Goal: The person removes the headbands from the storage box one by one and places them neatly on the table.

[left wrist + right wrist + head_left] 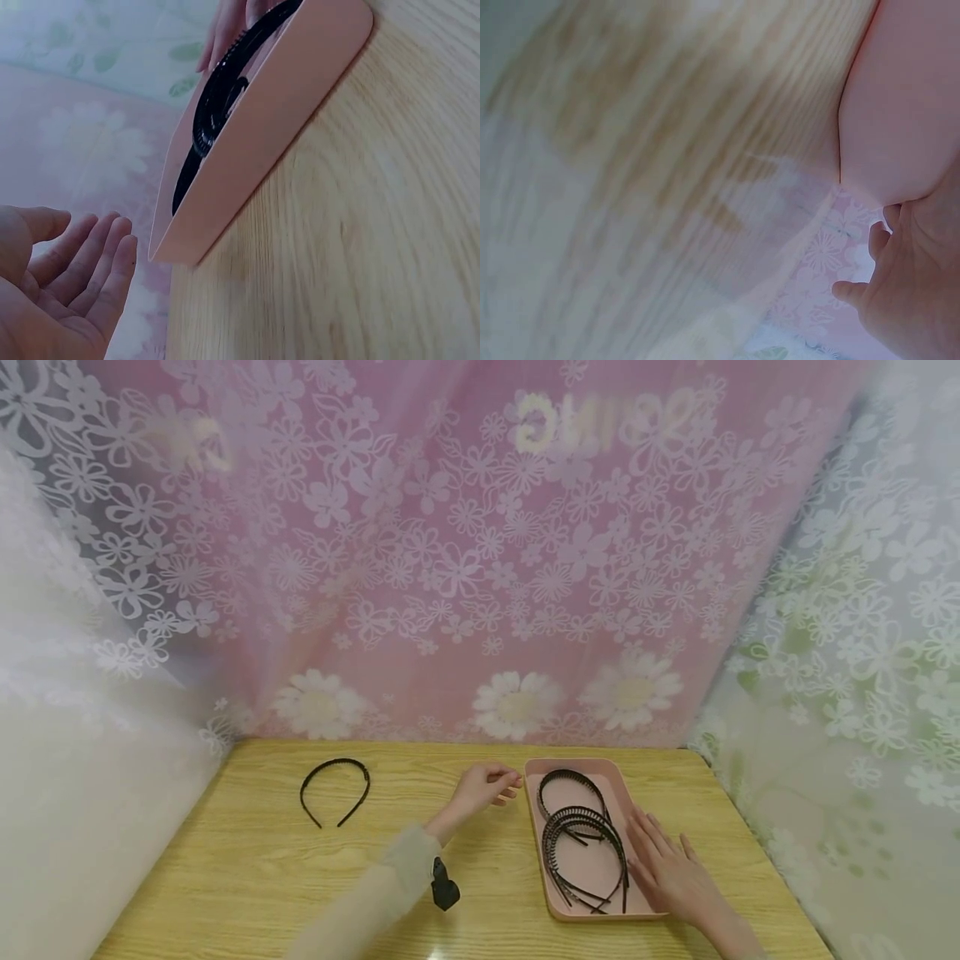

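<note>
A pink tray (587,870) stands at the right of the table and holds several black toothed headbands (583,814), most of them overlapping toward its near end. Beside the tray's left rim, my left hand (486,789) hovers with loosely bent fingers and nothing in them. The left wrist view shows its palm and the fingers (109,281) apart from the tray's side wall (259,142). My right hand (671,868) lies along the tray's right edge, fingers extended over the rim. A single black headband (335,762) lies on the table at the left.
The wood-grain table (247,860) is bounded by a pink flowered curtain (450,610) at the back and pale flowered sheets on both sides. A black wrist-worn device (444,887) hangs below my left sleeve (375,893).
</note>
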The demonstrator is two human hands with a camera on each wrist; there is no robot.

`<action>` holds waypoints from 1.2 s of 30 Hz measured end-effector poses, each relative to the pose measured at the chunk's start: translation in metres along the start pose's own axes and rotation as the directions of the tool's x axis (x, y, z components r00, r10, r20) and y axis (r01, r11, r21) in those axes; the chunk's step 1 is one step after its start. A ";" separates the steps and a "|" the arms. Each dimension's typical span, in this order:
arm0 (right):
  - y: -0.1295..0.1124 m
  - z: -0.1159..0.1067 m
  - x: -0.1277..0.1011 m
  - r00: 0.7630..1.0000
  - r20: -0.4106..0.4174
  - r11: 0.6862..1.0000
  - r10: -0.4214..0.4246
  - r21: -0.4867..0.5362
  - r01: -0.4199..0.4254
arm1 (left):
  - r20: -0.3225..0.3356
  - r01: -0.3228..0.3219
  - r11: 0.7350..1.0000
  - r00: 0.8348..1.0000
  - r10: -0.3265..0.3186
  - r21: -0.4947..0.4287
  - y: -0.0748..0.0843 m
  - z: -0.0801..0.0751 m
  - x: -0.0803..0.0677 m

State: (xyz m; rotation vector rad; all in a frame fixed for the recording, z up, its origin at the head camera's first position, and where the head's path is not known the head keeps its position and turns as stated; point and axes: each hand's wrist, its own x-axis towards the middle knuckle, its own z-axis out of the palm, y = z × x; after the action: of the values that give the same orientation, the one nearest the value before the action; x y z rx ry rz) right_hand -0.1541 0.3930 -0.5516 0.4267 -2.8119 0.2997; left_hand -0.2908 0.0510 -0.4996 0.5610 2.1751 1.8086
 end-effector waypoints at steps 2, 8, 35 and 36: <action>-0.001 -0.001 0.000 1.000 0.004 1.000 0.003 -0.004 -0.003 | 0.008 -0.004 1.000 1.000 0.004 -0.001 0.001 0.008 0.002; -0.004 -0.004 0.002 1.000 0.020 1.000 0.021 -0.009 -0.021 | 0.034 -0.026 1.000 0.999 0.026 0.010 0.005 0.032 0.006; -0.003 0.000 0.000 1.000 -0.010 1.000 0.001 -0.021 -0.001 | 0.220 -0.135 0.805 0.976 0.007 0.577 0.007 0.079 0.028; -0.003 0.000 0.000 1.000 -0.016 1.000 -0.004 -0.024 0.003 | 0.223 -0.141 0.791 0.975 0.006 0.595 0.008 0.079 0.027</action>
State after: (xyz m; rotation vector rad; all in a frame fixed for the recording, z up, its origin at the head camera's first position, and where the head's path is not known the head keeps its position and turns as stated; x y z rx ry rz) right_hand -0.1527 0.3904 -0.5510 0.4220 -2.7958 0.2666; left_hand -0.2801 0.1342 -0.5055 0.9311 2.5870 0.9671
